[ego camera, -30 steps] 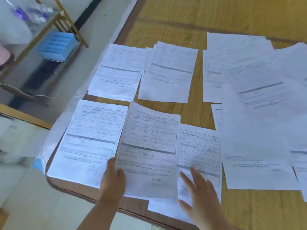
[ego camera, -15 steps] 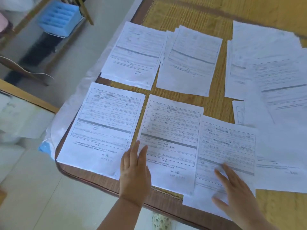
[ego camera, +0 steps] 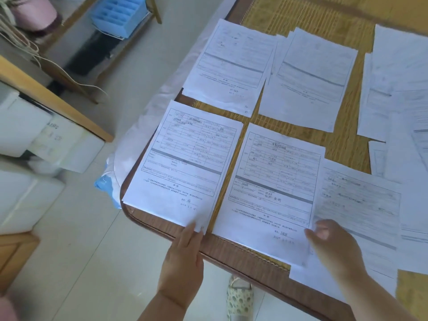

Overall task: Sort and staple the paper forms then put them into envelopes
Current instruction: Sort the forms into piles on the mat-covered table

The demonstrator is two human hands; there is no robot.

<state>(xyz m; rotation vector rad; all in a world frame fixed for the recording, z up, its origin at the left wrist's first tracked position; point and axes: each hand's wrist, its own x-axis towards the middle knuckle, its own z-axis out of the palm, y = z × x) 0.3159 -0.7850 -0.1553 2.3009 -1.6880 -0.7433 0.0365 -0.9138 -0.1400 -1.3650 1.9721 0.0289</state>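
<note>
Hands: left hand (ego camera: 185, 256) reaches up from below, fingertips at the near right corner of the left form pile (ego camera: 185, 163), seemingly pinching or touching that corner, though I cannot tell whether it truly grips; right hand (ego camera: 333, 244) lies with loosely curled fingers at the near right corner of the middle form (ego camera: 273, 188), thumb at the sheet's edge, and whether it pinches the paper I cannot tell.
Task's thing: middle form, flat on the table (ego camera: 231, 249), its near edge overhanging the table's rim.
Long axis: runs away from the person, tilted a little to the right at the far end; left form pile lies parallel just beside it, a narrow gap between them.
Nearer hand: right hand for the middle form; left hand for the left pile.
Next move, as a judgement: squaring or lifting each sheet by its near corner.
Outward: right form (ego camera: 359, 200) partly under the middle one; two far piles (ego camera: 231, 63) beyond; more loose sheets (ego camera: 398, 89) to the right.
Missing: no stapler or envelopes in view.
</note>
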